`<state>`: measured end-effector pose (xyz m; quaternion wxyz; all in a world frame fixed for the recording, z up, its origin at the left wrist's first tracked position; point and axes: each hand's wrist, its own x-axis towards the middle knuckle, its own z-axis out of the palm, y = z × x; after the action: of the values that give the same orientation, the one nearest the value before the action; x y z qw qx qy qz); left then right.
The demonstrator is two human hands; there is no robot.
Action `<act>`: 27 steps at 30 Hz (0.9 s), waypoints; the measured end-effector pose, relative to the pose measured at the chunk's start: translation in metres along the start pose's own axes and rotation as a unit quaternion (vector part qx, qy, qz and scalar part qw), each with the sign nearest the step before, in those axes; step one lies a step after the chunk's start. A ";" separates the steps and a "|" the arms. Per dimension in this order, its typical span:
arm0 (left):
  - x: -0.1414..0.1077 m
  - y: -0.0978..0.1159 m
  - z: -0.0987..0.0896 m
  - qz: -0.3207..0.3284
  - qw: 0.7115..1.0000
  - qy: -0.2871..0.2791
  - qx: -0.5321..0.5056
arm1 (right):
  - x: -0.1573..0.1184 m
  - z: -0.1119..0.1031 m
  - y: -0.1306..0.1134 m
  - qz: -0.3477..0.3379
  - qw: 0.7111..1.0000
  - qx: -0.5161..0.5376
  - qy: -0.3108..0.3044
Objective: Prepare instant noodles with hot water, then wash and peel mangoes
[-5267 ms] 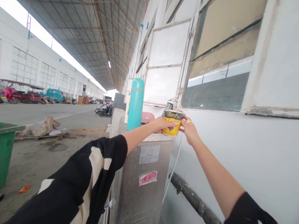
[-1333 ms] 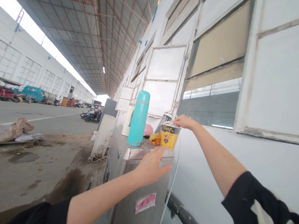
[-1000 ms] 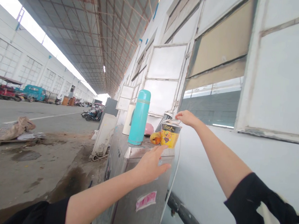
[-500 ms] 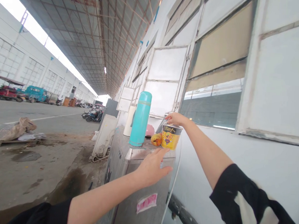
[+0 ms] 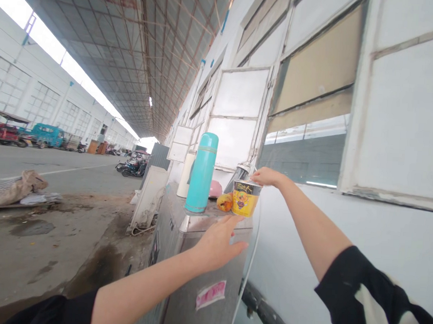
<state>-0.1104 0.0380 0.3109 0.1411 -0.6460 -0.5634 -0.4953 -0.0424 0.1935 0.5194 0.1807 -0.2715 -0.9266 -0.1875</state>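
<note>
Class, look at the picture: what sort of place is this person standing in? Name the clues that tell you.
Probably an outdoor lane in a factory or warehouse yard: a long metal canopy roof, parked cargo vehicles, and a steel cabinet against the wall holding a teal flask and noodle cup.

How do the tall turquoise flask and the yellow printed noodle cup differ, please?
The tall turquoise flask is slim and plain; the yellow printed noodle cup is squat and patterned. The right hand touches the cup's top; no hand touches the flask. Both stand upright on the steel cabinet.
</note>
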 end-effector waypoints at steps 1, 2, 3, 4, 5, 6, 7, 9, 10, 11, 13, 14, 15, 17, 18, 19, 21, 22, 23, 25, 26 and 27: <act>0.000 0.001 0.000 0.002 1.000 0.000 0.000 | -0.001 -0.001 -0.001 0.005 1.000 -0.004 0.003; 0.001 0.002 0.000 0.003 1.000 -0.001 -0.001 | -0.001 -0.002 -0.002 0.009 1.000 -0.007 0.007; 0.001 0.002 0.000 0.003 1.000 -0.001 -0.001 | -0.001 -0.003 -0.003 0.011 1.000 -0.010 0.009; 0.001 0.003 0.000 0.002 1.000 -0.001 -0.003 | -0.001 -0.004 -0.004 0.012 1.000 -0.012 0.010; 0.001 0.004 0.000 0.002 1.000 0.000 -0.004 | -0.001 -0.005 -0.004 0.012 1.000 -0.014 0.009; 0.001 0.005 0.000 0.002 1.000 0.000 -0.005 | 0.000 -0.005 -0.005 0.012 1.000 -0.016 0.009; 0.001 0.005 0.000 0.001 1.000 0.001 -0.006 | 0.000 -0.005 -0.005 0.012 1.000 -0.019 0.008; 0.001 0.005 0.000 0.000 1.000 0.001 -0.008 | 0.002 -0.005 -0.005 0.010 1.000 -0.026 0.010; 0.001 0.005 0.000 -0.001 1.000 0.001 -0.009 | 0.002 -0.004 -0.005 0.008 0.999 -0.029 0.012; 0.000 0.005 0.000 -0.001 1.000 0.001 -0.010 | 0.003 -0.004 -0.004 0.006 0.999 -0.032 0.014; 0.000 0.003 0.000 0.001 1.000 0.003 -0.011 | 0.005 -0.004 -0.003 0.004 0.999 -0.039 0.022; 0.000 0.003 0.000 0.003 1.000 0.004 -0.011 | 0.006 -0.004 -0.002 0.005 0.999 -0.042 0.027; 0.000 0.002 0.000 0.005 1.000 0.006 -0.010 | 0.007 -0.004 -0.001 0.006 0.998 -0.045 0.034; -0.001 0.001 0.000 0.007 1.000 0.007 -0.008 | 0.008 -0.003 0.000 0.010 0.998 -0.050 0.047; -0.001 0.001 0.000 0.007 1.000 0.007 -0.007 | 0.009 -0.003 0.001 0.011 0.997 -0.052 0.052; -0.001 0.001 0.000 0.006 1.000 0.005 -0.005 | 0.010 -0.003 0.002 0.011 0.997 -0.053 0.058; -0.001 0.001 0.000 0.003 1.000 0.001 -0.004 | 0.011 -0.003 0.003 0.014 0.996 -0.056 0.070; -0.001 0.001 0.000 0.002 1.000 -0.001 -0.004 | 0.011 -0.004 0.003 0.016 0.995 -0.058 0.078; -0.001 0.002 -0.001 0.001 1.000 -0.002 -0.005 | 0.011 -0.004 0.003 0.018 0.994 -0.061 0.089; -0.002 0.002 -0.002 -0.001 1.000 -0.002 -0.008 | 0.008 -0.006 -0.002 0.017 0.990 -0.072 0.120; -0.003 0.002 -0.002 -0.002 1.000 -0.003 -0.009 | 0.005 -0.006 -0.006 0.008 0.987 -0.078 0.138; -0.004 0.003 -0.003 -0.004 1.000 -0.005 -0.009 | 0.002 -0.006 -0.013 -0.008 0.984 -0.085 0.155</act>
<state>-0.1089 0.0323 0.3098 0.1307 -0.6477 -0.5621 -0.4975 -0.0497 0.1817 0.5223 0.2967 -0.2461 -0.8703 -0.3065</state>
